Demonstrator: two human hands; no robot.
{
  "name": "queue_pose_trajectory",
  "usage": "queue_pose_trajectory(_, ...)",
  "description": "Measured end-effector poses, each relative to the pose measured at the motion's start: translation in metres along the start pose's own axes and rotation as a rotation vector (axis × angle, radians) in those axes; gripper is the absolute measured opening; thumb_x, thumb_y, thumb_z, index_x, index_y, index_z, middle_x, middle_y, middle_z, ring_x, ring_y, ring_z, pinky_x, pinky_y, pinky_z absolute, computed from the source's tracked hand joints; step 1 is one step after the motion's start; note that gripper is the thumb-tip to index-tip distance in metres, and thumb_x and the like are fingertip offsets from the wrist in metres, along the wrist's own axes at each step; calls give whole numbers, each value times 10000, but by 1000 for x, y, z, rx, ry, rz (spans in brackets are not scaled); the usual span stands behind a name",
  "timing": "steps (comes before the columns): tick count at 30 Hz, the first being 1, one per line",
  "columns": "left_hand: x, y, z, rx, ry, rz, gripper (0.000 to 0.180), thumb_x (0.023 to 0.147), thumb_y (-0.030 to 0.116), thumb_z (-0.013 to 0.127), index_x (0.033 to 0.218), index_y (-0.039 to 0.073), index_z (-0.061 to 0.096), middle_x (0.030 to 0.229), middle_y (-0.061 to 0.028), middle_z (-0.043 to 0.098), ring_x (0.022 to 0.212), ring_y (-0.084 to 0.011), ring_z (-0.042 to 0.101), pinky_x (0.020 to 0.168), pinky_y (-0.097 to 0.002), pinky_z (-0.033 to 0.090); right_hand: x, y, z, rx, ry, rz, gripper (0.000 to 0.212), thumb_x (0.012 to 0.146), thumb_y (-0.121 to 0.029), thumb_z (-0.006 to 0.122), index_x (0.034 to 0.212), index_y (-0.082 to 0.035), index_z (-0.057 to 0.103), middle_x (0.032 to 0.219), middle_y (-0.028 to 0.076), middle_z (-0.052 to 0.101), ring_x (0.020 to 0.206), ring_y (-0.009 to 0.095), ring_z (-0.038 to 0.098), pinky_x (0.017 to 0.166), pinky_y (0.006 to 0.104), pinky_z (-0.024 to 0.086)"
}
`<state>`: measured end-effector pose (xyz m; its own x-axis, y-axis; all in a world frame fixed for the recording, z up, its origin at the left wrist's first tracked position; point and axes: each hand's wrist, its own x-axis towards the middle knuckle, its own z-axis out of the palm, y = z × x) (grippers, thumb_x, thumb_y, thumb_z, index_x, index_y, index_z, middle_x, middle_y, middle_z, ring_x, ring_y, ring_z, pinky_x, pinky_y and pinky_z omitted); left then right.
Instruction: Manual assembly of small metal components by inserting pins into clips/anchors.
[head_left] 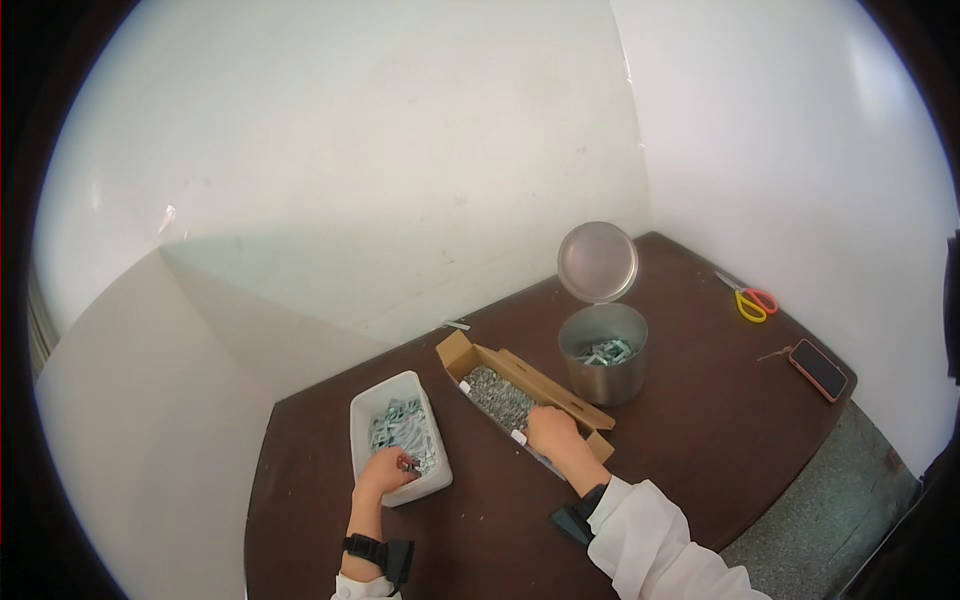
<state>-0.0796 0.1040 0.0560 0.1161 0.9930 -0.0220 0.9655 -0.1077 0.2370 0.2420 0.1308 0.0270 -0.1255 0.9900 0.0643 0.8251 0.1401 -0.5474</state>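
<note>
Two hands in two containers of small loose pieces

Left hand (388,470): inside the near end of a white rectangular plastic tub (355,428), over pale green-grey strip-like pieces (400,424). Fingers curled inward; whether they grip a piece cannot be told.

Right hand (552,430): in the near part of a long, open brown cardboard box (456,350) holding a mass of small grey pieces (494,397). Fingertips hidden by the hand; grip cannot be told.

Beside the box stands an open cylindrical metal canister (602,386), similar strips inside; a round metal lid (598,262) is tilted up behind it.

Handling (judgement): small pinches off the top should tangle less than digging. Fingers are best lifted straight up before crossing a rim, lest pieces scatter on the dark brown table (690,440). The narrow box probably shifts if leaned on; light wrist pressure advised.

Markings: small white patches on the box's edge; no lettering legible. No brand readable anywhere.
</note>
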Motion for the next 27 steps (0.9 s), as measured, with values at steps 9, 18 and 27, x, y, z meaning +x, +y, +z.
queue_pose_trajectory(9,10,-14,-9,-153,-275,52,187,677,138,732,837,48,700,797,-96,685,759,-227,651,692,-323,507,2,-6,-13,276,309,-132,252,866,-240,583,869,11,606,823,221,636,810,385,616,731,451,471)
queue_pose_trajectory(18,-8,-21,-24,-454,60,1,215,634,58,762,820,20,663,749,-88,677,698,-151,650,651,-286,505,-33,-43,-41,613,322,-310,166,876,-176,595,889,-13,564,771,155,654,739,289,646,726,365,486)
queue_pose_trajectory(27,-47,45,-6,-1341,333,74,173,772,-39,691,889,-1,570,835,-94,661,778,-153,651,688,-244,531,-55,-67,3,991,-33,-386,161,882,-99,606,997,15,605,940,74,700,868,104,627,798,265,468)
